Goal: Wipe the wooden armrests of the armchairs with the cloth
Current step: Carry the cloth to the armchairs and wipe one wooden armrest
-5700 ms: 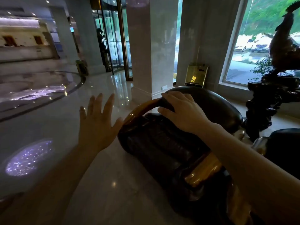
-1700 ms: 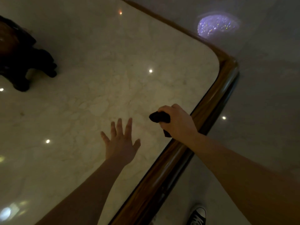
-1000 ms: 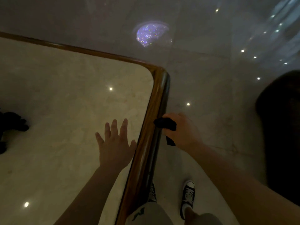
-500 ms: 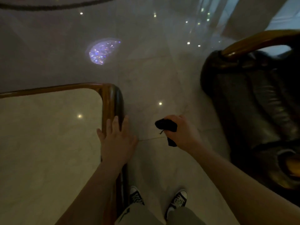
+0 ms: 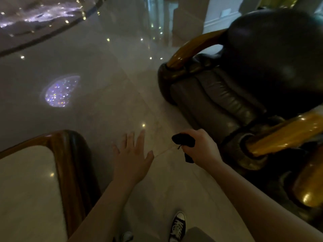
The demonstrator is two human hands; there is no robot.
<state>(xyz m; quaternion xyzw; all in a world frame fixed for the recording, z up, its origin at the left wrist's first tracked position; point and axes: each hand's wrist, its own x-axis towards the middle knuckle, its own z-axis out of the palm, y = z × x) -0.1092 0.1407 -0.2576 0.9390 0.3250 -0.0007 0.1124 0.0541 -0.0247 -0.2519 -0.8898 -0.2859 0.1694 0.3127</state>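
Note:
A dark leather armchair (image 5: 244,84) fills the right side, with glossy wooden armrests. Its far armrest (image 5: 190,48) curves up toward the backrest; its near armrest (image 5: 286,133) runs out at the right edge. My right hand (image 5: 201,147) hovers over the floor just left of the near armrest's front end, shut on a small black cloth (image 5: 183,140) that bunches out of the fist. My left hand (image 5: 131,156) floats flat over the floor with fingers spread, holding nothing.
A marble-topped table with a rounded wooden rim (image 5: 70,163) stands at the lower left. Polished marble floor (image 5: 113,84) with light reflections lies between table and armchair. A column base (image 5: 187,21) rises behind the chair. My sneaker (image 5: 177,226) shows at the bottom.
The view has swung right from the table to the armchair, which is now closer. My left hand has come off the table's rim. My right hand still grips the cloth.

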